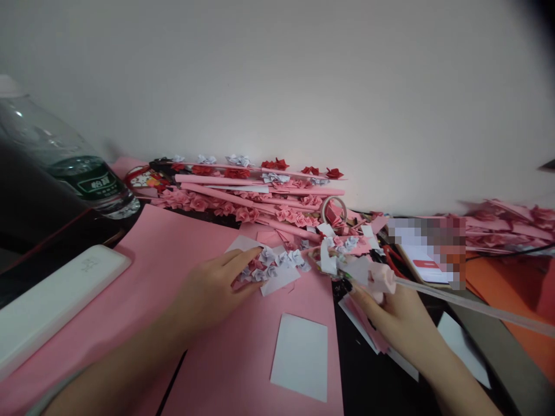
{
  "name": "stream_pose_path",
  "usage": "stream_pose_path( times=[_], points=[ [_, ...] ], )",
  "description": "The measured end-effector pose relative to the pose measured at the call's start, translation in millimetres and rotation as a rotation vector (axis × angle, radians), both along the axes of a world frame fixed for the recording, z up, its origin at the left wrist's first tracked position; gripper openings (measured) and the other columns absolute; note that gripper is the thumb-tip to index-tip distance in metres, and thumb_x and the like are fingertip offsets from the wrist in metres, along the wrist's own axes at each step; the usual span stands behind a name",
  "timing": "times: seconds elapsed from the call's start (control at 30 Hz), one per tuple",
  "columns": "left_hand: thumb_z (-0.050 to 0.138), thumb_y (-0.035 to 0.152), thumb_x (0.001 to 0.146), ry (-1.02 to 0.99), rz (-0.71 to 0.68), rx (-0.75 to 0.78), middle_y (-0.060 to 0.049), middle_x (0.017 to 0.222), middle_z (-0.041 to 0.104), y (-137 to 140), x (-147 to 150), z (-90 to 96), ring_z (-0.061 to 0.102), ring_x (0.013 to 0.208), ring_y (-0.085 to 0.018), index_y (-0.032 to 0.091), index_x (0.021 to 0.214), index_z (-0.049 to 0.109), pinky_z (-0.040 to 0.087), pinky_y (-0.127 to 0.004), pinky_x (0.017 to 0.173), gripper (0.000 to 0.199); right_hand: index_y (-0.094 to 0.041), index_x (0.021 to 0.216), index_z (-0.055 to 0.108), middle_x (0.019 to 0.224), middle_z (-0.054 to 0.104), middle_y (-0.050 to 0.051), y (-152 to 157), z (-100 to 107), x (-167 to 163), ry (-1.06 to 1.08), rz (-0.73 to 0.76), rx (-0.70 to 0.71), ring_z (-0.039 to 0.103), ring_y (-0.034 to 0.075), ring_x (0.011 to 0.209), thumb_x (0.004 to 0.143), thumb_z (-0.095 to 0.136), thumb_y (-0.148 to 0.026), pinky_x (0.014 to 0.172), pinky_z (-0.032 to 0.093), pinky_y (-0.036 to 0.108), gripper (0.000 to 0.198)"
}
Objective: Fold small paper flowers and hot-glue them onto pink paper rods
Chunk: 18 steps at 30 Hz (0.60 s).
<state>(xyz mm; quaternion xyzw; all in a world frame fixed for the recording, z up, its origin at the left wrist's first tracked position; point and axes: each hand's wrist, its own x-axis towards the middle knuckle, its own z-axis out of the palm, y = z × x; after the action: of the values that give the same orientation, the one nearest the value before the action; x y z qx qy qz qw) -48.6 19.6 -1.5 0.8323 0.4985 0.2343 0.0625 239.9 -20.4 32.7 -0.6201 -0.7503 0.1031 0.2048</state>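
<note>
Thumb and forefinger of my left hand (212, 286) close around a cluster of small white and pink folded-paper flowers (266, 268), just above the pink paper sheet (243, 358). White paper pieces (281, 281) lie under the cluster. To the right, my right hand (396, 315) is wrapped around what looks like a pale hot glue gun (379, 278). A long translucent stick (472, 306) runs out of its back toward the right edge. Its front end points left toward the flowers, partly covered by white paper scraps (328, 258).
Paper-flower stems (243, 199) are piled along the wall. A tape roll (333, 211) stands among them. Elsewhere are a water bottle (82, 167), a white power bank (65, 300), a phone (427, 254), a white card (300, 357) and orange paper (498, 289).
</note>
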Motion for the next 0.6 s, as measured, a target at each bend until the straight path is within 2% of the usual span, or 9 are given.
stream_pose_path(
  times=[0.2, 0.33, 0.47, 0.6],
  points=[
    [0.055, 0.036, 0.084, -0.005, 0.014, 0.004, 0.0, 0.104, 0.068, -0.2, 0.2, 0.1, 0.065, 0.083, -0.016, 0.026, 0.121, 0.051, 0.048, -0.024, 0.067, 0.038, -0.024, 0.058, 0.053, 0.046, 0.049, -0.001, -0.3, 1.6, -0.5, 0.034, -0.013, -0.002, 0.059, 0.021, 0.055, 0.084, 0.046, -0.033, 0.052, 0.046, 0.03, 0.029],
    [0.055, 0.038, 0.083, -0.008, 0.023, 0.016, 0.0, 0.103, 0.068, -0.3, -0.1, -1.1, 0.065, 0.081, -0.017, 0.028, 0.12, 0.052, 0.048, -0.025, 0.064, 0.038, -0.023, 0.065, 0.058, 0.053, 0.055, 0.0, -0.3, 1.4, 0.3, 0.083, -0.004, -0.01, 0.059, 0.02, 0.056, 0.083, 0.047, -0.034, 0.051, 0.045, 0.029, 0.023],
    [0.054, 0.037, 0.084, 0.001, 0.033, 0.012, -0.002, 0.11, 0.066, 0.3, -0.5, -0.2, 0.065, 0.084, -0.017, 0.026, 0.12, 0.052, 0.05, -0.025, 0.068, 0.038, -0.021, 0.067, 0.06, 0.055, 0.056, 0.001, -1.8, -1.3, 1.3, 0.224, -0.087, -0.007, 0.058, 0.02, 0.055, 0.081, 0.051, -0.039, 0.051, 0.045, 0.029, 0.024],
    [0.053, 0.037, 0.084, -0.006, 0.044, 0.022, -0.004, 0.112, 0.066, 1.4, -0.6, -0.7, 0.065, 0.09, -0.021, 0.022, 0.119, 0.053, 0.052, -0.027, 0.068, 0.038, -0.02, 0.068, 0.059, 0.052, 0.054, 0.0, -2.1, -3.3, 0.8, 0.455, -0.156, -0.047, 0.053, 0.016, 0.049, 0.081, 0.053, -0.041, 0.048, 0.043, 0.028, 0.026]
  ],
)
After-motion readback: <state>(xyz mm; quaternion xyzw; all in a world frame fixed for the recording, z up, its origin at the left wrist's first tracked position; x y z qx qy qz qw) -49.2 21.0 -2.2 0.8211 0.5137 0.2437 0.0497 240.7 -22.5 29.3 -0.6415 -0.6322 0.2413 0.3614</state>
